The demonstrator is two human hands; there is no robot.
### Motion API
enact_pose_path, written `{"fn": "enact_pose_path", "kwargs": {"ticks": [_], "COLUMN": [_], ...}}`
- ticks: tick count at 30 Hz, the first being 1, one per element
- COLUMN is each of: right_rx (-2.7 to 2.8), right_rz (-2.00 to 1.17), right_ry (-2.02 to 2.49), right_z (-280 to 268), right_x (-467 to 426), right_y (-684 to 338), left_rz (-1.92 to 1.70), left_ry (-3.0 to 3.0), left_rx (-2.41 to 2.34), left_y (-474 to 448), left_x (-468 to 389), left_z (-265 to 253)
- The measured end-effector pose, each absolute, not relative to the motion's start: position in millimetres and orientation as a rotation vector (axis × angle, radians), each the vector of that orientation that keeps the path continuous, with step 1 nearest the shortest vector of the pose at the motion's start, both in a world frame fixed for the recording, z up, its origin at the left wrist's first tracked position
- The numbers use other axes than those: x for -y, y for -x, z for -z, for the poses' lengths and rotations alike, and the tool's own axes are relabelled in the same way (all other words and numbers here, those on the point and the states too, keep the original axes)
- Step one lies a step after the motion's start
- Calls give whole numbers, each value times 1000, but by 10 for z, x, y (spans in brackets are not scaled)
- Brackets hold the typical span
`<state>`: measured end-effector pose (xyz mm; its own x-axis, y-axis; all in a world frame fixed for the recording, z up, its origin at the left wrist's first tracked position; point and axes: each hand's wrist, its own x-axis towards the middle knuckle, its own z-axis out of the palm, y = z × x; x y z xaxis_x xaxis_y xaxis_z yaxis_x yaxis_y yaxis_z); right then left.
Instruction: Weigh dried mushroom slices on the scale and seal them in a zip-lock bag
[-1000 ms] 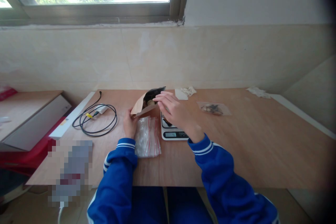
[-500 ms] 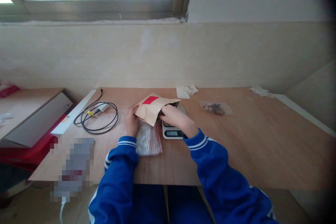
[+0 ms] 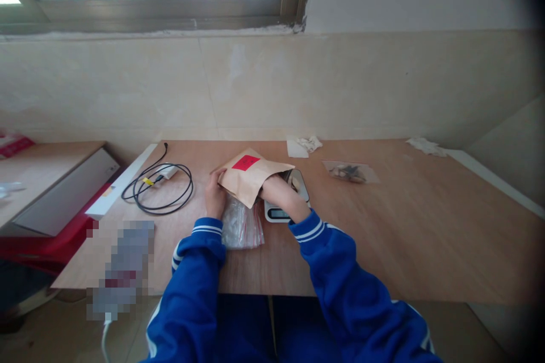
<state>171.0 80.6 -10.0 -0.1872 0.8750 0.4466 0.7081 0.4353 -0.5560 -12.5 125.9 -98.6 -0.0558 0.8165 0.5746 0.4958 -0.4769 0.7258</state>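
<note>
A brown paper bag (image 3: 255, 178) with a red label lies tilted in front of me, its mouth facing right. My left hand (image 3: 216, 190) is closed on the bag's left end. Into the bag's mouth reaches my right hand (image 3: 279, 193); its fingers are hidden inside. Partly behind the bag and my right wrist stands a white kitchen scale (image 3: 304, 186), with a small pale item on its plate. Below the bag, a stack of clear zip bags (image 3: 244, 227) with red edges rests on the table.
A coiled black cable (image 3: 187, 193) lies at the left. On the right is a filled clear zip bag (image 3: 351, 172). White paper (image 3: 297, 148) and crumpled tissue (image 3: 427, 147) lie along the back. A blurred-out grey object (image 3: 130, 255) is at the table's left front.
My right hand has gone deeper into the paper bag, and its forearm has shifted left. More of the scale's plate shows, with a pale item on it. My left hand keeps its hold.
</note>
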Motion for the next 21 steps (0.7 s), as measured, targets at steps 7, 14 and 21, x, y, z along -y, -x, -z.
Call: {"fn": "enact_pose_path", "kwargs": {"ticks": [7, 14, 21], "right_rx": [2068, 1941, 1801], "right_rz": [-340, -382, -460], "right_ry": [1277, 1378, 1182], "right_z": [110, -46, -285], "right_x": [-699, -562, -357], "right_y": [-1834, -1928, -2132], "left_rz": [-1511, -1552, -1530], "left_ry": [-1863, -1822, -1804], "left_rx": [-1395, -1404, -1451], "left_y": [132, 129, 133], "left_x": [-1264, -1263, -1272], "left_z": [1023, 1007, 1011]}}
